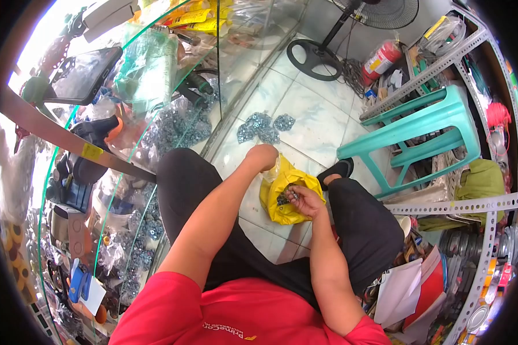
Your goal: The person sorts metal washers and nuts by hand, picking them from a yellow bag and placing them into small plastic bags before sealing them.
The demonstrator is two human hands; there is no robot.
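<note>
A yellow plastic bag point(282, 198) hangs open between my knees, with small dark metal pieces inside it. My left hand point(263, 157) is closed on the bag's upper edge and holds it up. My right hand point(304, 200) rests at the bag's mouth, its fingers pinched on a few of the small metal pieces point(288, 195). On the tiled floor just beyond the bag lie clear packets of grey metal washers or nuts point(263, 126).
A glass display counter point(155, 115) full of bagged hardware stands at my left, with a phone point(83, 75) on top. A teal plastic stool point(426, 132), slotted metal shelving point(460, 204), a fire extinguisher point(381, 60) and a fan base point(315, 57) stand right and ahead.
</note>
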